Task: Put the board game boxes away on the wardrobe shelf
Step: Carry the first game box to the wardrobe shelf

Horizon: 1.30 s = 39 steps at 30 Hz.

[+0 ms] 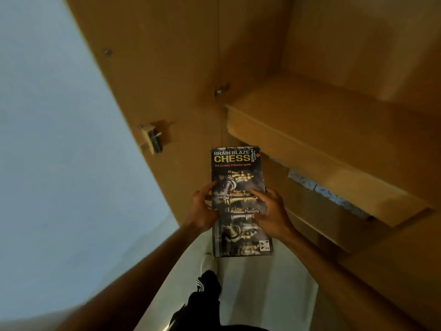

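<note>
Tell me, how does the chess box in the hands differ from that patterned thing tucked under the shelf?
The chess box is dark, with gold lettering and chess pieces; the patterned item is pale blue and white. The chess box is out in the open, held by the left hand and right hand; the patterned item lies inside the wardrobe, mostly hidden under the wooden shelf. Both are printed, but what the patterned item is cannot be told.

Chess box [239,199] between both hands, left of wardrobe shelf [310,139], above floor [262,295].
</note>
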Available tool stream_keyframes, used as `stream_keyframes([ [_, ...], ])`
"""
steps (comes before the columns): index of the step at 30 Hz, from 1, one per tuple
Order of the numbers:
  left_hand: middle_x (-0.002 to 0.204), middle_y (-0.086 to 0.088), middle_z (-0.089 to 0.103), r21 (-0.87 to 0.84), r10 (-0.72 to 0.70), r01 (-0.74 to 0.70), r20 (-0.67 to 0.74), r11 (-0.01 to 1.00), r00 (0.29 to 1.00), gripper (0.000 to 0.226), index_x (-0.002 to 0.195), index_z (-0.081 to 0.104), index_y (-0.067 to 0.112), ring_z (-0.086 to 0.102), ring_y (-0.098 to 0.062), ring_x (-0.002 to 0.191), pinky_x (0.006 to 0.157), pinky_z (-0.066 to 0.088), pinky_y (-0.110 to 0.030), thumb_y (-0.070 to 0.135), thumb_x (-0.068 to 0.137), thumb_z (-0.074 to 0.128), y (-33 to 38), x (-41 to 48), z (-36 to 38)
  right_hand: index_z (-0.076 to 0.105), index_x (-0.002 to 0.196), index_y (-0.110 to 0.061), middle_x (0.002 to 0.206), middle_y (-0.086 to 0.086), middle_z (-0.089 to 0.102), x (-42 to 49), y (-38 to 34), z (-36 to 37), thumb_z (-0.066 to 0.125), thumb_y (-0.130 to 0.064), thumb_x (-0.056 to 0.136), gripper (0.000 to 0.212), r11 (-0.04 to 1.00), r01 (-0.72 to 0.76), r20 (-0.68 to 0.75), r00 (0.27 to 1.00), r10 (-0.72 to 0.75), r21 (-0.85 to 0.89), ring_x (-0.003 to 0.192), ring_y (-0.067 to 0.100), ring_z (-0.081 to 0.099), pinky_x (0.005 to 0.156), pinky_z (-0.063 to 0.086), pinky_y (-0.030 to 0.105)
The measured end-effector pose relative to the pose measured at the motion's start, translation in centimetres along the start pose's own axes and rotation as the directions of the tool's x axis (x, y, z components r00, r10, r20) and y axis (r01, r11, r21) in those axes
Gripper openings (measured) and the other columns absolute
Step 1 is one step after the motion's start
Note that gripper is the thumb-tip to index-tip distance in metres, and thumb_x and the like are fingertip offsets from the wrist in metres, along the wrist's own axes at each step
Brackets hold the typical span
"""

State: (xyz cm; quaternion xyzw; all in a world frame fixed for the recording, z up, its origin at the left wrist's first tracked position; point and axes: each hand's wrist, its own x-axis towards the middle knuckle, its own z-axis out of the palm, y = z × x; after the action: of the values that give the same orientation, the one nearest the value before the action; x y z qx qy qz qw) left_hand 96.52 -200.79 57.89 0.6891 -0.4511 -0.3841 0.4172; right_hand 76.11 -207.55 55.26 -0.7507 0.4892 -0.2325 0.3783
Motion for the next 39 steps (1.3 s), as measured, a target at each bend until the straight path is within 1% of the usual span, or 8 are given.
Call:
stream_keyframes([
  [4, 0.092, 0.009, 0.057, -0.048, 0.116, -0.112, 0.100, 0.993, 0.988, 0.066, 0.122, 0.050, 0.024, 0.062, -0.035, 0.091, 0.073, 0.058, -0.044, -0.012, 0.073, 0.074, 4.3, 11.8, 0.9, 0.052, 0.136, -0.024, 0.132, -0.003, 0.040, 10.1, 0.8, -3.4, 0.071, 0.001, 0.074, 0.070, 1.000, 0.006, -0.098, 0.995, -0.009, -0.030, 0.127, 0.020, 0.040, 0.100, 0.049, 0.040],
  [9, 0.107, -0.003, 0.066, -0.107, 0.162, -0.141, 0.214, 0.984, 0.963, 0.061, 0.125, 0.054, 0.013, 0.065, 0.003, 0.079, 0.075, 0.055, -0.019, -0.015, 0.073, 0.072, 7.8, 27.1, 2.4, 0.054, 0.132, -0.009, 0.123, -0.002, 0.044, 21.5, 0.4, -8.0, 0.070, 0.010, 0.075, 0.062, 0.993, -0.076, -0.191, 0.977, 0.092, 0.090, 0.099, -0.002, 0.054, 0.072, 0.045, 0.001],
  [14, 0.118, -0.014, 0.061, -0.018, 0.122, -0.123, 0.302, 0.992, 0.945, 0.072, 0.121, 0.058, 0.011, 0.063, -0.034, 0.107, 0.089, 0.055, -0.048, 0.021, 0.054, 0.083, 9.9, 39.2, 4.0, 0.053, 0.125, -0.007, 0.117, -0.002, 0.056, 30.6, 0.7, -11.3, 0.056, 0.027, 0.076, 0.061, 0.883, -0.119, -0.142, 0.969, 0.204, 0.454, 0.082, -0.005, 0.067, 0.058, 0.055, 0.015],
  [19, 0.144, 0.009, 0.032, 0.106, 0.068, -0.167, 0.611, 0.980, 0.789, 0.096, 0.136, 0.049, 0.018, 0.038, -0.014, 0.133, 0.103, 0.044, -0.028, 0.023, 0.052, 0.094, 11.0, 46.4, 4.8, 0.054, 0.123, -0.003, 0.119, 0.006, 0.060, 37.1, 2.5, -13.4, 0.051, 0.030, 0.076, 0.057, 0.847, -0.203, -0.114, 0.949, 0.294, 0.492, 0.096, 0.011, 0.066, 0.057, 0.056, 0.019],
  [22, 0.152, 0.009, 0.012, 0.209, 0.156, -0.409, 0.700, 0.888, 0.697, 0.117, 0.135, 0.034, 0.055, 0.022, -0.018, 0.142, 0.114, 0.032, -0.036, 0.046, 0.035, 0.094, 10.7, 48.8, 5.1, 0.057, 0.115, 0.001, 0.112, 0.001, 0.061, 39.4, 3.4, -13.8, 0.049, 0.027, 0.079, 0.045, 0.915, -0.192, -0.168, 0.950, 0.265, 0.354, 0.083, -0.001, 0.066, 0.059, 0.055, 0.015],
  [26, 0.156, -0.004, 0.025, 0.390, 0.299, -0.610, 0.614, 0.690, 0.731, 0.111, 0.140, 0.040, 0.043, 0.023, -0.028, 0.144, 0.118, 0.023, -0.046, 0.062, 0.042, 0.087, 10.3, 52.4, 4.9, 0.060, 0.114, -0.006, 0.108, -0.012, 0.057, 41.7, 4.1, -14.3, 0.053, 0.018, 0.084, 0.039, 0.959, -0.122, -0.168, 0.971, 0.168, 0.255, 0.091, -0.014, 0.059, 0.080, 0.051, 0.009],
  [31, 0.117, -0.006, 0.063, 0.616, 0.391, -0.500, 0.315, 0.609, 0.865, 0.031, 0.107, 0.071, 0.023, 0.053, -0.030, 0.114, 0.090, 0.047, -0.038, 0.017, 0.077, 0.070, 11.5, 52.5, 4.1, 0.063, 0.117, -0.004, 0.123, -0.003, 0.046, 44.4, 4.5, -14.2, 0.063, -0.001, 0.076, 0.041, 0.999, -0.040, -0.022, 0.999, 0.040, 0.031, 0.119, 0.009, 0.045, 0.083, 0.034, -0.004],
  [39, 0.156, -0.006, 0.031, 0.702, 0.213, -0.344, 0.270, 0.623, 0.939, 0.070, 0.146, 0.039, 0.019, 0.029, -0.031, 0.143, 0.113, 0.036, -0.039, 0.004, 0.079, 0.053, 11.0, 52.6, 3.8, 0.046, 0.141, -0.007, 0.159, 0.013, 0.008, 49.5, 5.0, -12.3, 0.055, 0.004, 0.080, 0.062, 0.973, 0.078, 0.171, 0.984, -0.041, -0.217, 0.147, 0.025, 0.018, 0.104, 0.034, 0.020],
])
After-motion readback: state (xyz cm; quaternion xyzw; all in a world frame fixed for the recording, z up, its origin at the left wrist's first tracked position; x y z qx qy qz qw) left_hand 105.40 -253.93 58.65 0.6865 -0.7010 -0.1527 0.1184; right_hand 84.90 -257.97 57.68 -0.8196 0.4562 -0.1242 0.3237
